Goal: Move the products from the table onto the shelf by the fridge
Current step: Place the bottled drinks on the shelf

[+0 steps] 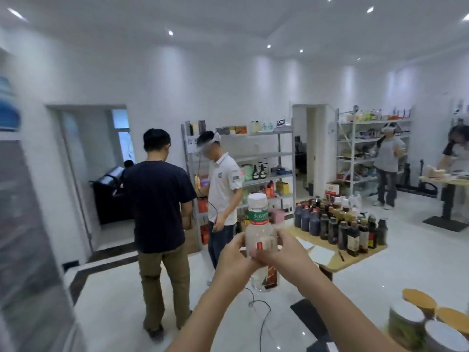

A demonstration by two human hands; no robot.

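White-walled stockroom, metal shelving (266, 153) along the back, wooden table (360, 255) right of centre crowded with dark sauce bottles (340, 224). Item: clear plastic drink bottle (258, 215), white cap, green label, held upright at centre frame, clear of the table. Left hand (236, 255) and right hand (281, 252) both wrap its middle, fingers curled round it. Judged light, thin-walled, apt to dent if squeezed and smooth enough to slip. Best taken round the waist or just under the cap.
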